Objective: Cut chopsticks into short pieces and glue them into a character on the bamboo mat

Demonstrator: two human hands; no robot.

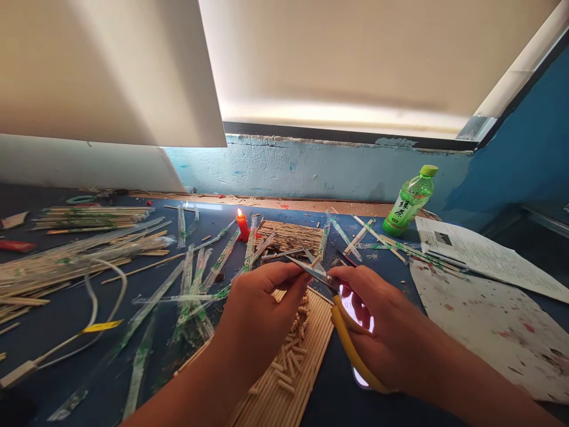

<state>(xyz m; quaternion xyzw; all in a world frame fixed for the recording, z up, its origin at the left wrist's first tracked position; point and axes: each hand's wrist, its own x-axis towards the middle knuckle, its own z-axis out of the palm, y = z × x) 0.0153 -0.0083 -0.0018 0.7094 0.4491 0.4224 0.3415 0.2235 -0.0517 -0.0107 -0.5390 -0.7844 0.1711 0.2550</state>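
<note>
Left hand: pinches a short pale wooden stick above a flat mat of pale wooden rods.
Right hand: holds yellow-handled metal scissors, blades parted around the stick.
Fingertips: just beside the blades; a slip could nick them.
Red wax candle: lit, beyond the mat; a nudged plastic wrapper could catch.

White light glows low across the pale panel, the phone screen glares, the lower left is dim.
</note>
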